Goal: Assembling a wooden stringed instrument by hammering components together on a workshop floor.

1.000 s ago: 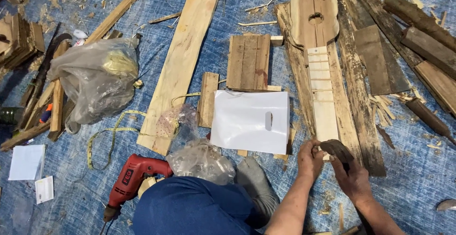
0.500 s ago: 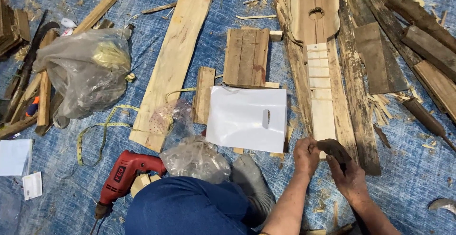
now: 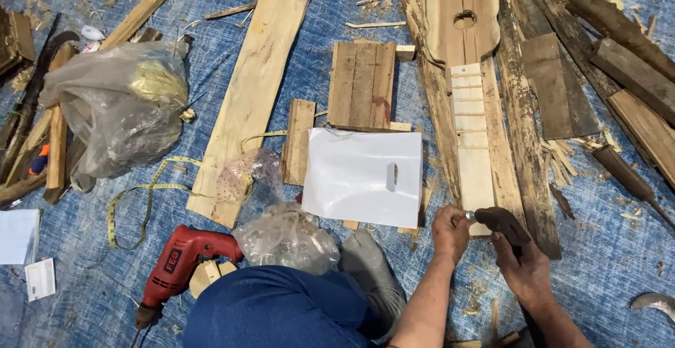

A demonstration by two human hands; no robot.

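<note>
Pinching a small metal piece (image 3: 470, 216) at the near end of the guitar-shaped wooden board (image 3: 470, 116), the left hand (image 3: 450, 232) steadies it; the right hand (image 3: 524, 271) grips a dark tool (image 3: 500, 223). Tiny, hard, probably slippery: hold by fingertips.

Bright even overhead light, soft shadows, sharp focus, slight edge distortion
</note>
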